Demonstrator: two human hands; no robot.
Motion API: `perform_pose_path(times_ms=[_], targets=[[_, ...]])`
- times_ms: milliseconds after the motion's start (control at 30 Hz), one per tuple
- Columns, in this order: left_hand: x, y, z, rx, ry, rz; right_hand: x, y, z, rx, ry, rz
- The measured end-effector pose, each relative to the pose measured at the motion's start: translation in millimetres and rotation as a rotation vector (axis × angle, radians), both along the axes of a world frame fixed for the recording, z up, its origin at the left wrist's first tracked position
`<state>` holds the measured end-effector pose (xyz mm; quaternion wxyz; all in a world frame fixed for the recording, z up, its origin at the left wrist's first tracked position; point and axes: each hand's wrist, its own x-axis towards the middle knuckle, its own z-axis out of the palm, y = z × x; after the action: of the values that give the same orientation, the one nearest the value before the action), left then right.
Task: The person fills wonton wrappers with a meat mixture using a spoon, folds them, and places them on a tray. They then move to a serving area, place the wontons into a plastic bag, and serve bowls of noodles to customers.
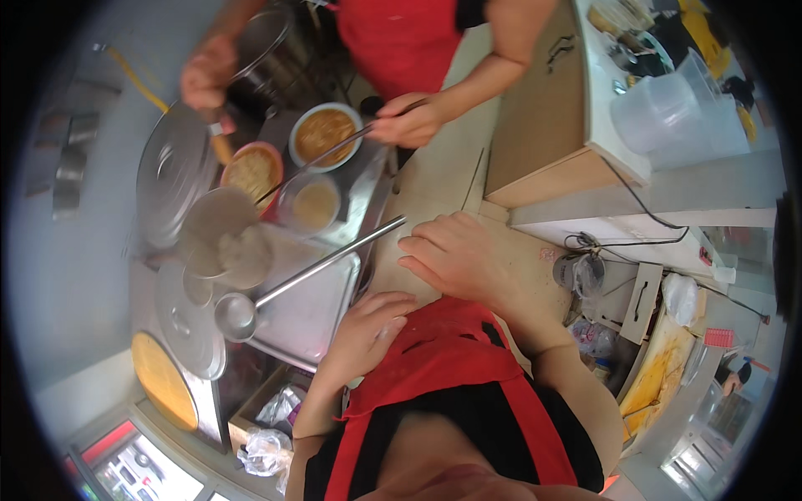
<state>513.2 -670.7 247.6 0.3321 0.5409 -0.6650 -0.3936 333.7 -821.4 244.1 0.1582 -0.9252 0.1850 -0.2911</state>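
Note:
Both of my hands hover in front of my red apron (432, 357), with nothing seen in either. My left hand (366, 335) is beside the near edge of a metal tray (307, 319), its fingers loosely extended. Farther forward, my right hand (448, 257) has bent fingers, and its palm is hidden. A long-handled metal ladle (332, 260) slants over the tray, its handle end close to my right fingers. Left of the tray, a blurred bowl-like vessel (213, 219) has a pale lump (245, 255) at its side.
Opposite, a co-worker's hand (410, 122) holds a thin rod over a noodle-like pink bowl (254, 172), a white bowl of brown food (326, 134) and a clear tub (310, 203). The other hand (210, 72) grips an orange-handled tool. Metal lids (175, 181) line the left; a cabinet (539, 113) stands right.

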Motion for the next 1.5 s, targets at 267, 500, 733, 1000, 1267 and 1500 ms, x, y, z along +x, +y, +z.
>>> perform_pose_path(times_ms=[267, 500, 733, 1000, 1267, 1500], targets=[[-97, -140, -52, 0.183, -0.327, -0.208, -127, -143, -6, 0.058, 0.091, -0.44], [-96, -254, -48, 0.266, -0.29, -0.131, -52, -297, 65, -0.054, -0.58, -0.31], [-69, -415, -27, 0.071, -0.288, -0.187, -27, -442, 101, 0.01, -0.795, -0.422], [-18, -568, -27, 0.014, -0.229, -0.055, 33, -609, 80, 0.127, -0.722, -0.396], [-32, -726, -107, 0.105, 0.365, 0.578, 107, -866, 36, 0.295, -0.6, -0.186], [6, -863, -105, 0.305, 0.461, 0.983, 152, -1089, 2, 0.394, -0.505, -0.098]])
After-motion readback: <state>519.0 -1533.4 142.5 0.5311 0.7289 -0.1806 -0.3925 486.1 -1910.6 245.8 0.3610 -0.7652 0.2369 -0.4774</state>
